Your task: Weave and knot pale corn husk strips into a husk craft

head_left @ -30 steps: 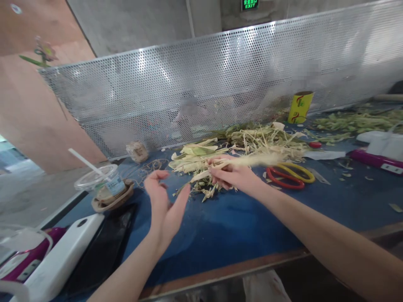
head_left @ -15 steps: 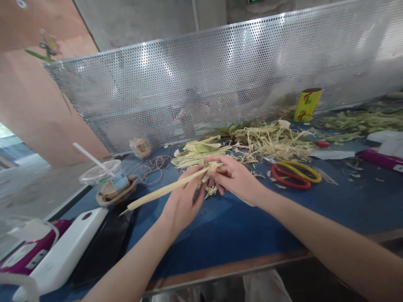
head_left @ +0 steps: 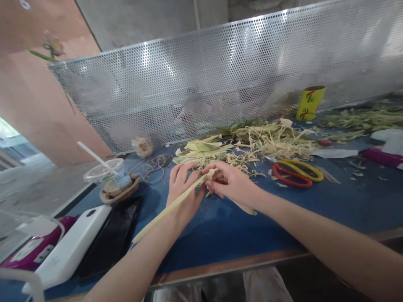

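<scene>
A long pale strip of corn husk [head_left: 168,211] runs across the back of my left hand [head_left: 182,191] and down along the forearm. My left hand is closed at the strip's upper end, its fingertips partly hidden. My right hand [head_left: 231,181] pinches the same end, where the husk is folded. Another piece of husk [head_left: 245,207] hangs below my right wrist. Just beyond my fingers lie a few broad husk leaves [head_left: 201,147] and a heap of shredded husk [head_left: 270,140].
Red and yellow-handled scissors [head_left: 296,173] lie to the right, near a yellow tube [head_left: 310,103]. On the left are a lidded cup with a straw [head_left: 121,178], twine [head_left: 155,167], a black phone-like slab [head_left: 110,239] and a white device [head_left: 71,247]. A perforated metal screen [head_left: 204,75] stands behind.
The strip's long free end has swung down towards me, from above the table to along my left forearm. My left hand has turned, its fingers rising. My right hand is slightly lower.
</scene>
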Motion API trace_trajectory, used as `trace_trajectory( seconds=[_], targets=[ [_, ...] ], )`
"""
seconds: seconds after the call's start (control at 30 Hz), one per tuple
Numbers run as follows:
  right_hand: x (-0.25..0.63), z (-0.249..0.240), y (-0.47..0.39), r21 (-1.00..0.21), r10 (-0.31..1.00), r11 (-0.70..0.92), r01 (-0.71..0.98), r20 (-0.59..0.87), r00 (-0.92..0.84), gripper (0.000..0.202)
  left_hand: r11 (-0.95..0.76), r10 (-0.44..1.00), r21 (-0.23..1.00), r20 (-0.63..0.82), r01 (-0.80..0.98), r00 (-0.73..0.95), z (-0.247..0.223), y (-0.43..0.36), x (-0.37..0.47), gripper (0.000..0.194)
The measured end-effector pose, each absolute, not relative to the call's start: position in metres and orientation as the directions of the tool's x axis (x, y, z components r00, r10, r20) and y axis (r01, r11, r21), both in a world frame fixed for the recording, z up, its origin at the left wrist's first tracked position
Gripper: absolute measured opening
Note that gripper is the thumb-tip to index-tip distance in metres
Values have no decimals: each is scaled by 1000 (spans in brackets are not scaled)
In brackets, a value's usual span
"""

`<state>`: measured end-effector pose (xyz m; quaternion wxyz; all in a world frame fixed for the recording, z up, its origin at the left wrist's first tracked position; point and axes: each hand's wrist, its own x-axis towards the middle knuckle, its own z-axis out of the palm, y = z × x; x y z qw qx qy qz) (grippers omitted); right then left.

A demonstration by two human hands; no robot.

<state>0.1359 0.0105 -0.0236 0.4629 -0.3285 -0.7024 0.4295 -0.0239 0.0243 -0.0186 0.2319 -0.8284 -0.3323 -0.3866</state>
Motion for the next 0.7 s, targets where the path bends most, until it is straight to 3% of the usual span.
trace_trajectory(
  seconds=[0.13, 0.2, 0.43, 0.57, 0.7],
  targets=[
    [135, -24, 12, -944, 897, 325, 50, 291, -333, 38, -690, 438, -20, 783, 723, 441, -20, 25, -28, 8],
    [135, -23, 13, -947, 897, 315, 57, 277, -345, 35, -711, 449, 22, 784, 703, 430, -21, 25, -29, 11],
    [133, -29, 15, -908, 880, 414, 64, 382, -281, 22, -719, 445, 10, 775, 695, 449, -23, 26, -24, 13],
    [130, -32, 16, -891, 874, 450, 62, 425, -236, 28, -766, 403, 1, 779, 643, 479, -23, 24, -22, 17],
    [131, -29, 14, -840, 829, 537, 79, 509, -230, 31, -759, 497, 150, 762, 633, 416, -21, 19, -20, 20]
  ],
)
